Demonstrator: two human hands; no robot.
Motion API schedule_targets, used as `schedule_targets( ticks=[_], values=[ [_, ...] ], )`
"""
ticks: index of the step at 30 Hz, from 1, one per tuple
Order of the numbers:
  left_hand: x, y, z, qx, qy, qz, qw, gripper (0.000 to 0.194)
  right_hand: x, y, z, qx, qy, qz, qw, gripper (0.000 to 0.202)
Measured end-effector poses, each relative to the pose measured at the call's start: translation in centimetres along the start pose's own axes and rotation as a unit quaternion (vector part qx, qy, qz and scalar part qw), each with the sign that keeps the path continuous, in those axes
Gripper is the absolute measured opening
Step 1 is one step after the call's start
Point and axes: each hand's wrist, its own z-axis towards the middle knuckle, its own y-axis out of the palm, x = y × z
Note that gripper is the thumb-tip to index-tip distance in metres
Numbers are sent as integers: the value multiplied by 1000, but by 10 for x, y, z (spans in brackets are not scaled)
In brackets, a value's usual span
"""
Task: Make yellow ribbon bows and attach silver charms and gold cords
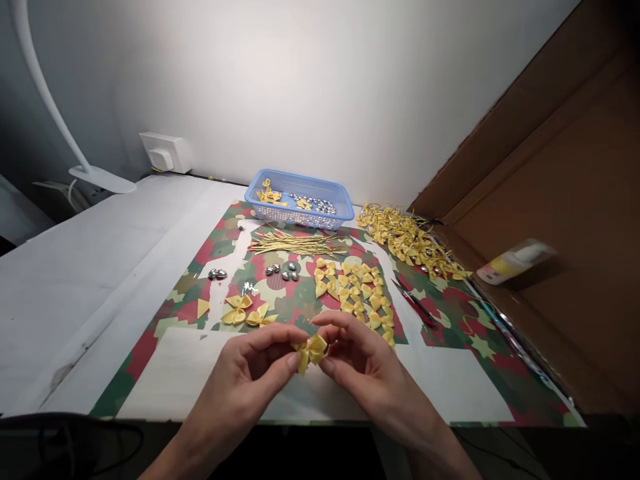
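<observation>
Between my two hands, above the front of the table, is a small yellow ribbon bow. My left hand pinches its left side between thumb and forefinger. The thumb and fingers of my right hand close on its right side. Two loose yellow bows lie just beyond my left hand. Rows of yellow bows stand beyond my right hand, partly hidden by it. Silver beads sit in small groups behind the loose bows, and a bundle of gold ties lies farther back.
A blue basket with beads and bows stands at the back. A pile of tied bows lies at the back right, near scissors, a bottle and a cardboard wall. A white lamp stands at the left.
</observation>
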Motion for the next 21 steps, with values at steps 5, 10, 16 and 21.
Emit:
schedule_targets(
  ticks=[5,10,16,21],
  values=[
    [-5,6,-3,21,19,25,999,12,-7,-5,-4,16,15,-47,999,34],
    [-12,4,-2,-3,44,47,998,18,1,7,2,91,22,-70,993,14],
    [-6,3,-6,-8,22,-20,1000,22,7,13,3,117,31,-27,992,20],
    [0,7,-6,21,8,-24,999,26,5,12,-6,115,0,-88,989,16]
  ],
)
